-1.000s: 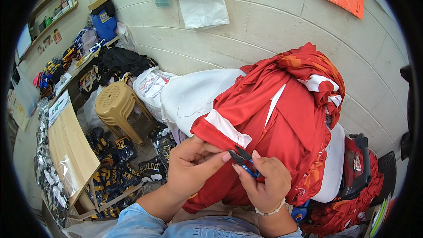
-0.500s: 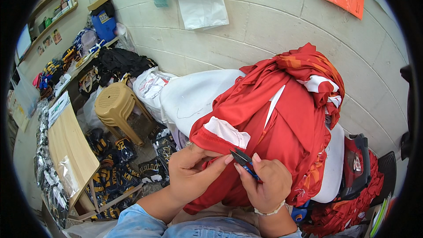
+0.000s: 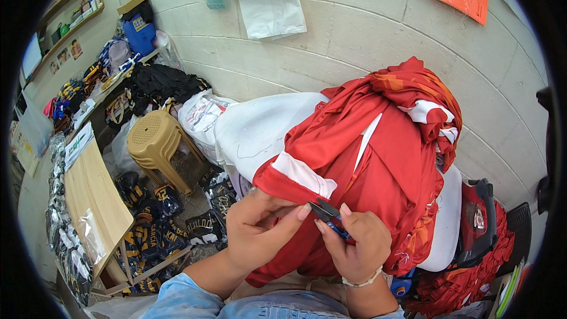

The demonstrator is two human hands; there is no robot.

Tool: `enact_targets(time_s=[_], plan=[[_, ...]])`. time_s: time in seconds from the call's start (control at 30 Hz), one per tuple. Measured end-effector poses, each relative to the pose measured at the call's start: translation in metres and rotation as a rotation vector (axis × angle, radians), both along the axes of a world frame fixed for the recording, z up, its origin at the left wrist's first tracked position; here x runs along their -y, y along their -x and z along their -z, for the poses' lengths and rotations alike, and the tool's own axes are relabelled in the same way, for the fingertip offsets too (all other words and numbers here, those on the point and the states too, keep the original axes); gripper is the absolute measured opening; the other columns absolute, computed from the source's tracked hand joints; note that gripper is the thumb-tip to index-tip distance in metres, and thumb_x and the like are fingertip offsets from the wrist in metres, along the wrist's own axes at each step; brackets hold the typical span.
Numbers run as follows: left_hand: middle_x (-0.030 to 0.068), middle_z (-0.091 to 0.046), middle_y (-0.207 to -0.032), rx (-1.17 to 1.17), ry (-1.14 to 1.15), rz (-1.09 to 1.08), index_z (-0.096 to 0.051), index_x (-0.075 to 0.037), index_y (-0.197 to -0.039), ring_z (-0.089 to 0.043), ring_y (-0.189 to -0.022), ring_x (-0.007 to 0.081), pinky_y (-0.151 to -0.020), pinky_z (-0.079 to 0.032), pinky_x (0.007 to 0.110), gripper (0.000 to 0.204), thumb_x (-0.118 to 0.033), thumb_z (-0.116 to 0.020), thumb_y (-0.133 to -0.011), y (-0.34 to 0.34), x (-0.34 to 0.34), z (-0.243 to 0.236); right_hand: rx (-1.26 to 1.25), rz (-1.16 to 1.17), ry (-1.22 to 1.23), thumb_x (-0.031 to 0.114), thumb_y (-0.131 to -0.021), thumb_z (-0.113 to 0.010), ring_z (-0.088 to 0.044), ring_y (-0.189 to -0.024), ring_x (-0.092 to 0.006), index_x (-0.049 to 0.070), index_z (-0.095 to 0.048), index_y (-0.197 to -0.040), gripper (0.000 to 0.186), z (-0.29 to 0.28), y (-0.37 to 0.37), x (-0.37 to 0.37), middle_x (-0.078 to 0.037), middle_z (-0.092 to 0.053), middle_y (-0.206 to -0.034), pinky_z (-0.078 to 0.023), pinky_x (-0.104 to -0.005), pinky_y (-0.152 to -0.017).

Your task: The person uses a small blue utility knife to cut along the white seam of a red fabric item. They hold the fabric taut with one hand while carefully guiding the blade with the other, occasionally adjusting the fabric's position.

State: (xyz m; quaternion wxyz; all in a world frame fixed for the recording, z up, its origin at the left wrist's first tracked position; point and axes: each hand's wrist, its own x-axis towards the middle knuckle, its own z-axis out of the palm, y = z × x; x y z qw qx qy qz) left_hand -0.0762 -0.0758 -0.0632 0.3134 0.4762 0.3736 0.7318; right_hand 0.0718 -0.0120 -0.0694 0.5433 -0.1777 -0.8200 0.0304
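A heap of red garments [image 3: 378, 183] with orange and white patches lies over a white padded board [image 3: 266, 124]. My left hand [image 3: 255, 233] pinches the edge of a red piece whose white inner side [image 3: 300, 172] is turned up. In my right hand [image 3: 363, 242] is a pair of thread snips [image 3: 325, 208] with dark blades and a blue handle. The blade tips point up and left, close to the left thumb and the seam edge. Whether they touch a thread is too small to tell. The left fingertips are partly hidden behind the cloth.
A clothes iron [image 3: 477, 218] stands at the board's right end, above more red cloth [image 3: 472, 266]. To the left are stacked tan plastic stools [image 3: 155, 136], a wooden tabletop [image 3: 97, 195] and dark packed garments [image 3: 159, 230] on the floor. A pale block wall [image 3: 378, 35] runs behind.
The snips' blades look slightly farther apart and have shifted a little to the right. The pinched red edge has moved slightly. Both hands keep their grip.
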Motion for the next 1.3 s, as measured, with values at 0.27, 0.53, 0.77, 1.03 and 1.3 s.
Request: enact_targets(time_s=[0.27,0.53,0.77,1.03,1.3], plan=[[0.0121,-0.059,-0.111,0.462,0.020,0.245,-0.050,0.004,-0.120,-0.060,-0.098,0.0170,-0.085,-0.050,0.031,0.030,-0.002,-0.050,-0.090,0.001,-0.002,-0.003,-0.135,-0.084,0.112,0.007,-0.063,-0.082,-0.054,-0.051,-0.0192,-0.003,-0.058,-0.098,0.044,0.004,0.003,-0.004,-0.009,-0.057,-0.067,-0.043,-0.0266,-0.047],[0.0089,-0.060,-0.110,0.528,0.108,0.283,-0.053,0.000,-0.119,-0.058,-0.102,0.0170,-0.085,-0.048,0.031,0.030,-0.004,-0.053,-0.090,0.005,-0.007,-0.001,-0.199,-0.108,0.256,0.002,-0.065,-0.080,-0.055,-0.054,-0.0147,-0.005,-0.057,-0.098,0.041,0.007,0.000,-0.001,-0.011,-0.059,-0.070,-0.044,-0.0237,-0.048],[0.0104,-0.054,-0.120,0.625,0.166,0.299,-0.040,-0.001,-0.131,-0.054,-0.110,0.0196,-0.091,-0.047,0.035,0.043,-0.003,-0.052,-0.090,0.005,-0.003,-0.010,-0.285,-0.130,0.319,0.002,-0.070,-0.075,-0.056,-0.057,-0.0125,-0.006,-0.055,-0.103,0.039,0.015,-0.004,0.001,-0.011,-0.059,-0.074,-0.044,-0.0221,-0.052],[0.0117,-0.053,-0.121,0.524,0.176,0.335,-0.032,-0.001,-0.135,-0.053,-0.113,0.0230,-0.095,-0.045,0.038,0.051,-0.002,-0.053,-0.088,0.007,-0.003,-0.012,-0.267,-0.181,0.323,0.002,-0.071,-0.075,-0.057,-0.058,-0.0133,-0.005,-0.054,-0.104,0.040,0.018,-0.006,-0.001,-0.010,-0.059,-0.075,-0.045,-0.0224,-0.053],[0.0180,-0.049,-0.126,0.547,0.138,0.351,-0.028,0.000,-0.137,-0.052,-0.115,0.0275,-0.096,-0.045,0.042,0.053,0.001,-0.049,-0.087,0.006,-0.004,-0.009,-0.152,-0.262,0.329,0.002,-0.068,-0.077,-0.058,-0.056,-0.0144,-0.003,-0.057,-0.099,0.037,0.012,-0.006,-0.001,-0.010,-0.059,-0.069,-0.046,-0.0231,-0.048]])
